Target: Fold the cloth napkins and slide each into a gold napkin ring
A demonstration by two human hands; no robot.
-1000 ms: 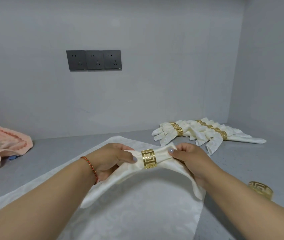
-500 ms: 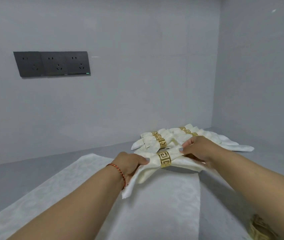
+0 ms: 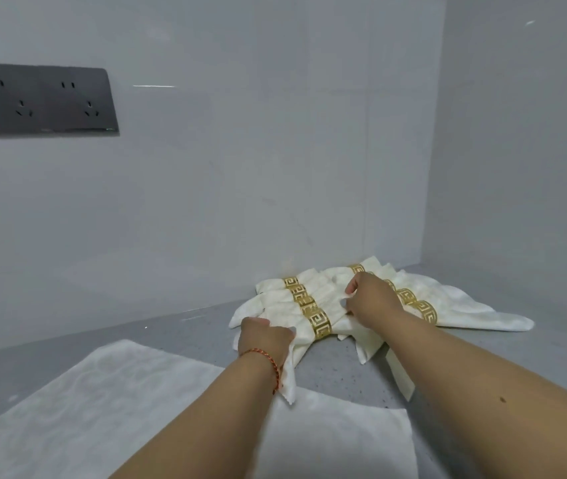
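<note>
A cream folded napkin [image 3: 341, 324] in a gold ring [image 3: 320, 322] lies at the front of a row of ringed napkins [image 3: 309, 288] near the back wall. My left hand [image 3: 265, 335] grips its left end, and the cloth hangs below my wrist. My right hand [image 3: 370, 300] pinches the napkin just right of the ring. More ringed napkins [image 3: 420, 307] fan out behind my right hand. A flat unfolded cream napkin [image 3: 119, 402] lies spread in front of me.
The grey counter [image 3: 337, 371] meets a grey back wall and a side wall on the right. A dark socket panel [image 3: 40, 100] is set in the back wall at the left.
Both hands have carried the ringed napkin forward and right, from over the flat napkin down to the front of the row. My view has turned to the right.
</note>
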